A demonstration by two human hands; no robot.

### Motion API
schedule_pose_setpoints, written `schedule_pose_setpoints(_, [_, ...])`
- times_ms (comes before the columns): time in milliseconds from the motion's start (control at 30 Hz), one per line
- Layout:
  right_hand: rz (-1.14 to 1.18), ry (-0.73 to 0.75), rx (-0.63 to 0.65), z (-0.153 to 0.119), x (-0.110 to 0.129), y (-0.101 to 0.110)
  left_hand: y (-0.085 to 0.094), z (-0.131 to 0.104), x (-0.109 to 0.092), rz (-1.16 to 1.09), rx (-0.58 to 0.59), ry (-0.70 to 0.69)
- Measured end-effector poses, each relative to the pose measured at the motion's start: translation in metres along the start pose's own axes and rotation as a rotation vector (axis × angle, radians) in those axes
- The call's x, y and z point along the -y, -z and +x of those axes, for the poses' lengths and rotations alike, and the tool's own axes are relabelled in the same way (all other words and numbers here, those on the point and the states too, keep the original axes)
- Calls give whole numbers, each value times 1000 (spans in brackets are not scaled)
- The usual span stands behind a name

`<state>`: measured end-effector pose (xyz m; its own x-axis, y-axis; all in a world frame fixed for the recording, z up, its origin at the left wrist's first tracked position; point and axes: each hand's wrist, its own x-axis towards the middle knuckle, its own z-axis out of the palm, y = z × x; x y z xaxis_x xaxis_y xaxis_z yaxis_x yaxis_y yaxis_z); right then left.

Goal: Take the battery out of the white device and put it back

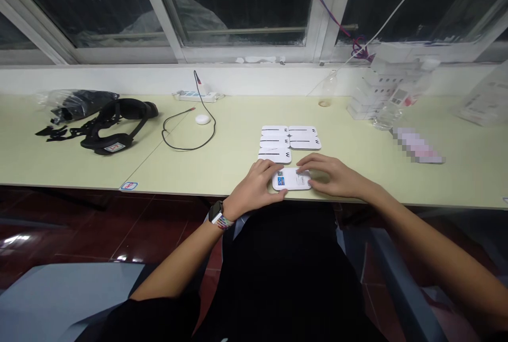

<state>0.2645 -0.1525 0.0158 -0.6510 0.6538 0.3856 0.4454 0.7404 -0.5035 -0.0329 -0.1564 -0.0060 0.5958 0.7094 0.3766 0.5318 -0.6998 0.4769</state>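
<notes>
A flat white card-like piece [292, 179] with rounded corners lies near the table's front edge, small coloured pictures and fine print on its upper face. My left hand [260, 186] grips its left end, thumb at the near edge and fingers at the far edge. At the right end, my right hand [331, 175] holds it between thumb and fingers, with a fingertip over the printed text. Just beyond lie several similar white pieces [274, 142] in two columns, each with a black line and a "W"-like mark.
A black headset with straps [107, 141] lies at the left. Behind are a black cable [186, 149], a round white object [202, 119] and a power strip [196, 96]. White boxes [363, 101], plastic bottles [387, 117] and a blurred-out flat item [416, 146] are at the right.
</notes>
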Motion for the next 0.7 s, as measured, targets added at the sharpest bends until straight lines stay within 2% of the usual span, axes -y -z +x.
schedule_pose_setpoints(67, [-49,6,75,-7,3,7,0,1,0,9,5,1])
schedule_pose_setpoints(200, [-206,20,143,-12,8,12,-1,1,-2,24,2,-14])
schedule_pose_setpoints(400, [-487,137,295,1,20,16,0,0,0,11,7,-49])
schedule_pose_setpoints(533, [-633,217,405,9,29,14,2,-1,2,-31,17,-16])
schedule_pose_setpoints(700, [-735,283,432,8,27,6,3,0,6,-72,39,27])
